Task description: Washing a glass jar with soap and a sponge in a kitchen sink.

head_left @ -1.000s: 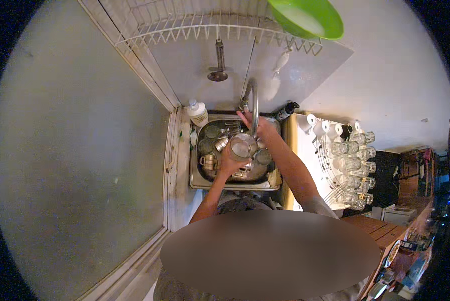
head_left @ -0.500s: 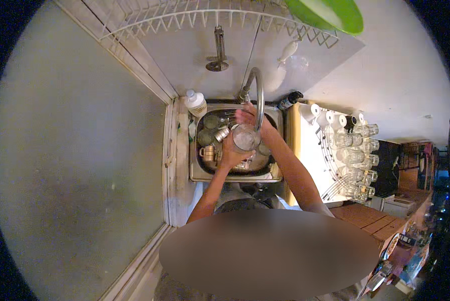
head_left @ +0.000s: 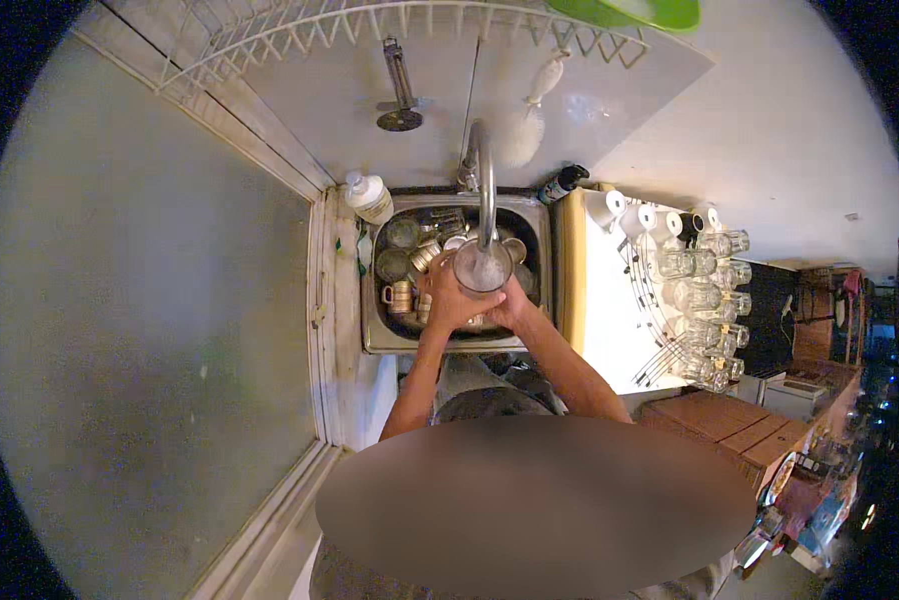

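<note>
Over the middle of the rectangular stainless-steel sink (head_left: pixel 372 318), about midway between its near and far edges, a round clear glass vessel (head_left: pixel 482 268) is sitting mouth-up in the person's grasp, directly below the outlet of the curved silver metal faucet (head_left: pixel 486 180). The left hand (head_left: pixel 454 300) is gripping it, its fingers wrapping the left and near sides; the right hand (head_left: pixel 510 303) is supporting it from the near right, but its fingers are mostly hiding behind the glass, so I cannot tell how they are closing. Water appears to be collecting inside, and the step looks like rinsing. To be doing it well, the left hand should be keeping a firm, even hold low on the wall, since wet glass is likely to be slipping, while the right is steadying and turning it so the flow is reaching the whole inner wall. Below, dishes are crowding the basin: a brassy metal mug with a side handle (head_left: pixel 399 296) is standing near the left edge, a pale banded metal cup (head_left: pixel 426 255) is leaning just beside the left hand, and a clouded round drinking glass (head_left: pixel 403 234) is resting toward the far left corner. Any tipping should be happening slowly, with the rim staying clear of the faucet and those hard metal pieces, as a knock could be chipping it.
</note>
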A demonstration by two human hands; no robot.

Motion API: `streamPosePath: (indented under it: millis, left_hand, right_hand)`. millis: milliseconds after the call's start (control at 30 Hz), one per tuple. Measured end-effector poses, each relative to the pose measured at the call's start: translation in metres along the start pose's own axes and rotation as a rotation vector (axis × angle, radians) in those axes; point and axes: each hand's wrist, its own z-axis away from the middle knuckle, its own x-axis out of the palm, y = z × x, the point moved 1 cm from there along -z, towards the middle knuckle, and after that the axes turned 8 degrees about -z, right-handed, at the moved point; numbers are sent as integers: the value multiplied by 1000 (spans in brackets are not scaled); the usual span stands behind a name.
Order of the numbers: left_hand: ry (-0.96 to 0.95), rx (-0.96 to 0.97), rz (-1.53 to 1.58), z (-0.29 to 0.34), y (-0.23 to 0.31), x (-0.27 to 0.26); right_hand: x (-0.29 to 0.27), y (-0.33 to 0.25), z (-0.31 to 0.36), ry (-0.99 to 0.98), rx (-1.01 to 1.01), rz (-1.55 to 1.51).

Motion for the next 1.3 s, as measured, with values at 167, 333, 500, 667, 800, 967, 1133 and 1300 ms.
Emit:
streamPosePath:
  millis: [167,333,500,667,800,967,1133,1300]
  left_hand:
    - [-123,-66,279,-7,47,-25]
    - [-194,-49,329,4,27,-46]
    - [-97,40,86,1,51,-58]
    - [19,356,-245,0,57,-55]
    - [-138,452,-348,-5,66,-54]
    - [-516,390,-460,-24,62,-38]
    - [-785,119,-13,-45,33,-28]
    - [-1082,-520,1269,-40,2,8]
  right_hand:
    - [3,-29,14,43,-17,229]
    - [12,-15,15,42,111,217]
    - [29,-24,36,191,208,308]
    - [17,-27,34,67,149,162]
    - [16,-27,38,153,98,259]
    - [17,-17,35,127,79,301]
    - [8,-29,23,258,15,424]
    - [-18,-61,18,80,-481,804]
